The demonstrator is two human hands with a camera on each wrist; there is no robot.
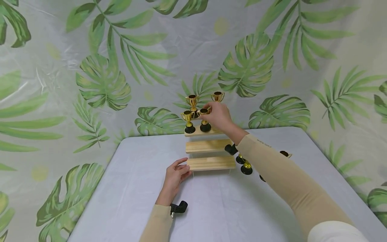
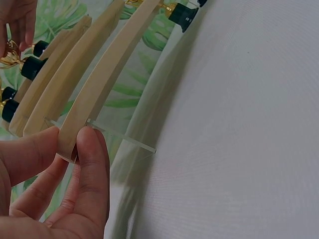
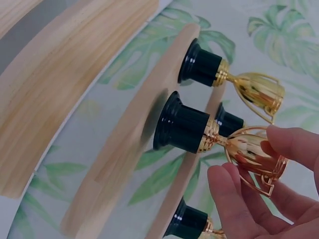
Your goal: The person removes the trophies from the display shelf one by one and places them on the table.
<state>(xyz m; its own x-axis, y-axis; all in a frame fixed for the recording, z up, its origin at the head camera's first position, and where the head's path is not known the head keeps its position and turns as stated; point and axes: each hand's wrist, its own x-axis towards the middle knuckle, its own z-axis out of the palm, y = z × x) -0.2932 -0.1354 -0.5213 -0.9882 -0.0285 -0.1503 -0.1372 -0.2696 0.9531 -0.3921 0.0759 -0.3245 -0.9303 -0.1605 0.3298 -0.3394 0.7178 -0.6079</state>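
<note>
A stepped display stand with wooden boards (image 1: 210, 163) stands toward the back of the table. My left hand (image 1: 175, 176) pinches the left end of its lowest board (image 2: 102, 82) between thumb and fingers. Up at the stand, my right hand (image 1: 218, 116) grips a small gold trophy (image 3: 187, 124) by its cup, the black base close over the third board (image 3: 124, 134). Left of it on that board is another gold trophy (image 1: 188, 121). Behind them, the top tier bears two more, a left trophy (image 1: 192, 101) and a right trophy (image 1: 217, 96).
Several trophies (image 1: 246, 168) are on the table right of the stand, partly hidden by my right sleeve (image 1: 281, 173). A white cloth (image 1: 136, 174) covers the table. Close behind hangs a leaf-patterned curtain (image 1: 193, 40). Clear legs (image 2: 124, 137) carry the lowest board.
</note>
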